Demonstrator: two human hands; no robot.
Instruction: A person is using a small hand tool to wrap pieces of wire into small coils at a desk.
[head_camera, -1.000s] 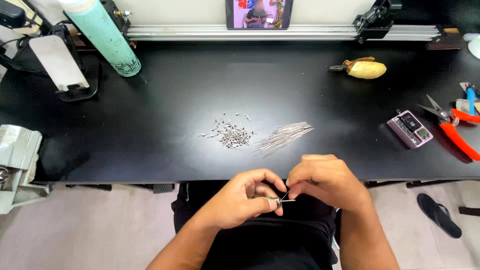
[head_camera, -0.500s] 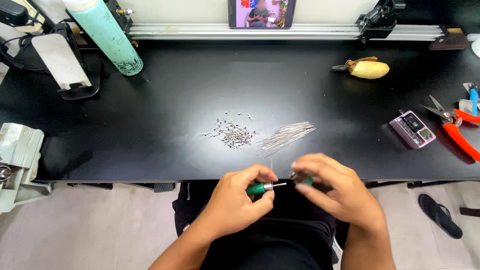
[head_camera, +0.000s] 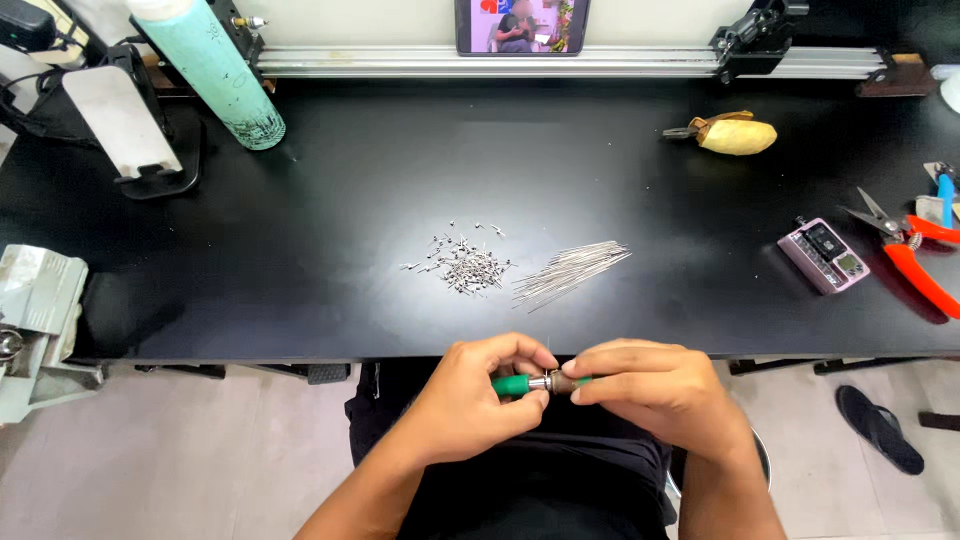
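Your left hand (head_camera: 470, 400) and your right hand (head_camera: 655, 390) meet just below the near edge of the black desk (head_camera: 330, 250), over your lap. Together they grip a small green-handled tool (head_camera: 535, 383): the left hand's fingers pinch the green handle, and the right hand's fingertips close on the metal end and the green part beyond it. The tool lies level, off the desk, just beside its near edge at the middle.

On the desk, near that edge, lies a small heap of tiny metal pieces (head_camera: 465, 265), with a fan of thin metal pins (head_camera: 575, 272) just beside it to the right. Toward the right edge rest a small pink device (head_camera: 823, 255) and red-handled cutters (head_camera: 905, 250). A teal bottle (head_camera: 215, 70) stands at the far left corner.
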